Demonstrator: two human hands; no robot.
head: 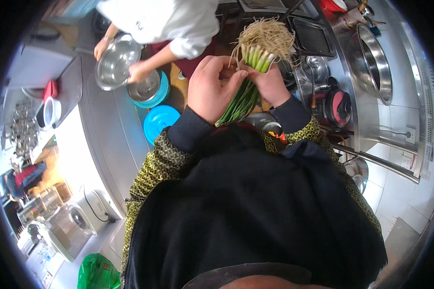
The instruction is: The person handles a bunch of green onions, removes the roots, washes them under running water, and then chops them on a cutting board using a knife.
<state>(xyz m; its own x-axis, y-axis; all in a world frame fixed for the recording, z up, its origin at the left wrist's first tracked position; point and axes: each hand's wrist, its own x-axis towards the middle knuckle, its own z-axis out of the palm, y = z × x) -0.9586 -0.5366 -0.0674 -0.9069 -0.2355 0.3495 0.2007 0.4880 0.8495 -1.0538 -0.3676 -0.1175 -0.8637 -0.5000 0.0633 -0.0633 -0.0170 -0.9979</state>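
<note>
A bunch of green onions point(257, 58) with long pale roots is gripped in my right hand point(271, 83), just below the white stem ends. The roots point away from me, and the dark green leaves hang down towards my body. My left hand point(214, 86) is beside the bunch, its thumb and forefinger close together at a thin pale strand next to the stems. Whether the fingertips pinch that strand is hard to tell.
Across from me at the upper left, a person in white point(162, 21) holds a steel bowl point(119, 63). Below it are a steel pot point(144, 86) and a blue lid point(161, 121). Steel shelving point(350, 123) with pans runs along the right. A green bag point(97, 272) lies lower left.
</note>
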